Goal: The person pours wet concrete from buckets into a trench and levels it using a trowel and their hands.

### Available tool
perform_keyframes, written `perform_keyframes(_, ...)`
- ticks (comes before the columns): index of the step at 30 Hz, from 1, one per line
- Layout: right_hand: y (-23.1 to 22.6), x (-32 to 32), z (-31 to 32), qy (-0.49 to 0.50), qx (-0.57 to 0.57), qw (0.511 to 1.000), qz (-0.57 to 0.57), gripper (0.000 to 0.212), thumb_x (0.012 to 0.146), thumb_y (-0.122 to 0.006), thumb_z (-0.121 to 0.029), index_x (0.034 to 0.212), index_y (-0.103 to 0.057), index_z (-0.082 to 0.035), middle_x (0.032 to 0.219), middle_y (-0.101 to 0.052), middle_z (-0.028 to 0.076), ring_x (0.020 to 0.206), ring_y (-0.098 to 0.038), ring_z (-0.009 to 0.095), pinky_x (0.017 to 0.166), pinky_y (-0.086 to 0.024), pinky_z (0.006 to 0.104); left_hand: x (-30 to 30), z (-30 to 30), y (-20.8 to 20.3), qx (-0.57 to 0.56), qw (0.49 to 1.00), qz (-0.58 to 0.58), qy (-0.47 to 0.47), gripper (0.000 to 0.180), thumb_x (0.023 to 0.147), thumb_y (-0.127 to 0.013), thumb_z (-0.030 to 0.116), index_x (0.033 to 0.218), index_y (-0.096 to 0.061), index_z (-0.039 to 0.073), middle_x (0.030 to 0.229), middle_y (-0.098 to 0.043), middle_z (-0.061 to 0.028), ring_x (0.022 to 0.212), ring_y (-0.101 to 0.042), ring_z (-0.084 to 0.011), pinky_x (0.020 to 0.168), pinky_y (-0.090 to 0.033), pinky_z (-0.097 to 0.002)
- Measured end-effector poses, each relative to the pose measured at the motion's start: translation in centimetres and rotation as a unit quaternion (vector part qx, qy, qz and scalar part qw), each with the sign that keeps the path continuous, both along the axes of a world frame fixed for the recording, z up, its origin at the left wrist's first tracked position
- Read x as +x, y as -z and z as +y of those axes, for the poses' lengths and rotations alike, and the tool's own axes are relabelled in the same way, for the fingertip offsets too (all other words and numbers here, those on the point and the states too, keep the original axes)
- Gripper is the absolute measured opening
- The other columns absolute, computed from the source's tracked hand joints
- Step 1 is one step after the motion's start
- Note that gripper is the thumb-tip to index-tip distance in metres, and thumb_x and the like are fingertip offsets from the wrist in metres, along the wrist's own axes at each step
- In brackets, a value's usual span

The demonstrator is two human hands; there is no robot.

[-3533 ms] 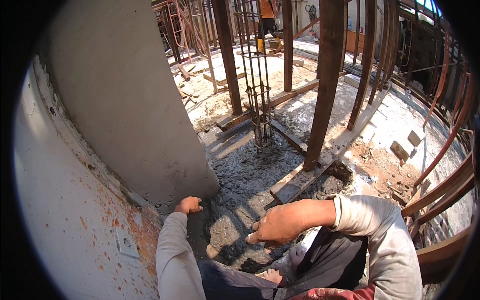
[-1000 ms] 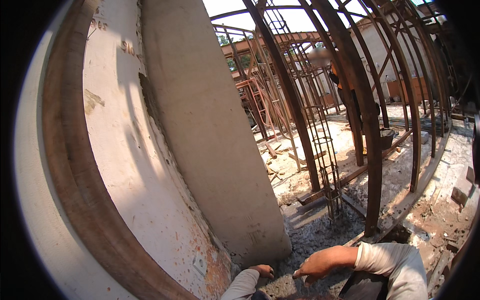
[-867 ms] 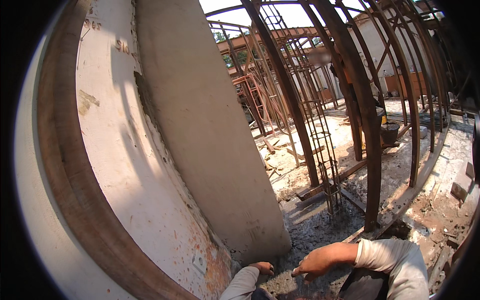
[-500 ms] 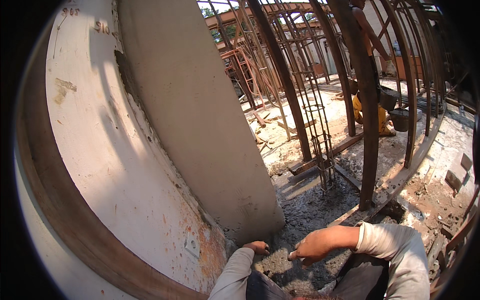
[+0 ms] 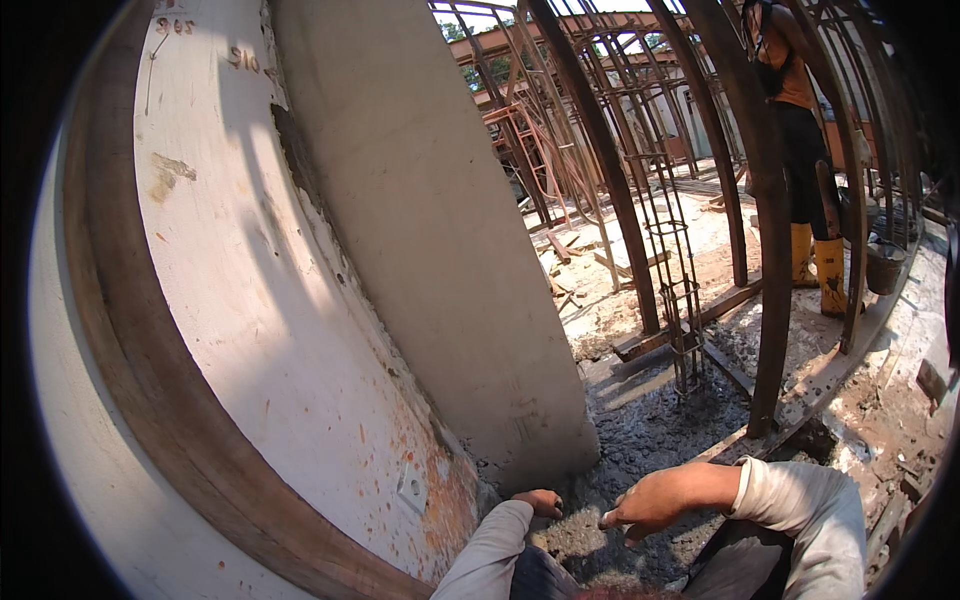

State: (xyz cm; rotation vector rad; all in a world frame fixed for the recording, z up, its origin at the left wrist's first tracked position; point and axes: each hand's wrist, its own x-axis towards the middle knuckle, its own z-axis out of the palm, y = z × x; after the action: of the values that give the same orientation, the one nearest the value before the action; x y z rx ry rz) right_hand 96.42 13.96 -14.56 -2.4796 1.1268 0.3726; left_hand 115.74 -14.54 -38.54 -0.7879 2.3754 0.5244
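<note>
My left hand [image 5: 541, 502] hangs low at the foot of the smooth grey pillar [image 5: 450, 250], fingers loosely bent, with nothing visible in them. To its right, my right hand [image 5: 665, 500] droops from a bent wrist. Its thumb and fingers are apart, and I see nothing between them. Both hands are above wet, dark grey concrete [image 5: 665, 440], and a gap separates them. My sleeves are pale and rolled back from the wrists. The undersides of both hands are hidden.
A white wall [image 5: 250, 300] with a socket [image 5: 411, 487] stands at left. Ahead rise a rebar cage [image 5: 685, 310] and brown posts [image 5: 773, 220]. Beyond them, at right, a person in yellow boots [image 5: 829, 275] stands near a dark bucket [image 5: 884, 268]. Rubble [image 5: 880, 440] lies at lower right.
The view has shifted, so the scene sits farther right. My hands keep nearly the same pose. The person behind the posts has straightened up, and one bucket rests lower at right.
</note>
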Motion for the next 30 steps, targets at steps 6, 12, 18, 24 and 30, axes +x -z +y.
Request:
perform_keyframes(6, -0.9, 0.9, 1.1, 0.015, -0.009, 1.0, -0.003, 0.052, 0.093, -0.056, -0.038, 0.136, -0.047, -0.01, 0.116, -0.061, 0.022, 0.107, -0.059, 0.042, 0.089, -0.048, 0.0503, 0.7, 0.0, 0.4, -0.004, 1.0, 0.007, 0.009, 0.043, 0.083, -0.067, 0.04, 0.115, -0.066, 0.01, 0.114, -0.067, -0.0133, 0.108, -0.062, -0.0304, 0.091, -0.048, -0.0433)
perform_keyframes(12, -1.4, 1.0, 1.3, 0.035, -0.031, 0.999, -0.008, 0.044, 0.092, -0.059, -0.036, 0.126, -0.053, -0.008, 0.106, -0.065, 0.021, 0.101, -0.062, 0.042, 0.084, -0.05, 0.0511, 0.6, -0.2, -0.1, -0.018, 1.0, -0.016, 0.006, 0.045, 0.085, -0.064, 0.04, 0.12, -0.064, 0.011, 0.12, -0.065, -0.0134, 0.112, -0.06, -0.0308, 0.094, -0.047, -0.0425)
perform_keyframes(18, -1.9, 0.3, 0.3, 0.043, -0.04, 0.998, -0.019, 0.038, 0.084, -0.062, -0.023, 0.117, -0.059, -0.006, 0.097, -0.068, 0.018, 0.093, -0.065, 0.039, 0.078, -0.051, 0.0495, -0.8, -0.4, -1.5, -0.011, 1.0, -0.025, -0.005, 0.052, 0.085, -0.064, 0.043, 0.125, -0.062, 0.009, 0.123, -0.064, -0.0146, 0.115, -0.06, -0.0318, 0.097, -0.046, -0.0399)
perform_keyframes(24, -2.9, -0.7, 1.9, 0.071, -0.101, 0.991, -0.046, 0.032, 0.085, -0.063, -0.027, 0.11, -0.064, -0.007, 0.093, -0.067, 0.015, 0.093, -0.067, 0.035, 0.077, -0.053, 0.0471, -0.9, -0.8, -1.5, 0.007, 0.999, -0.012, -0.034, 0.048, 0.083, -0.068, 0.037, 0.122, -0.064, 0.008, 0.12, -0.066, -0.0148, 0.111, -0.063, -0.03, 0.096, -0.048, -0.0383)
perform_keyframes(30, -4.3, -3.5, 5.0, 0.124, -0.218, 0.96, -0.128, 0.033, 0.088, -0.063, -0.03, 0.111, -0.063, -0.006, 0.094, -0.066, 0.015, 0.091, -0.066, 0.034, 0.077, -0.053, 0.0462, -1.6, 2.4, -2.3, 0.006, 1.0, 0.011, -0.019, 0.045, 0.081, -0.069, 0.033, 0.117, -0.066, 0.007, 0.117, -0.067, -0.0146, 0.11, -0.064, -0.0304, 0.093, -0.049, -0.0392)
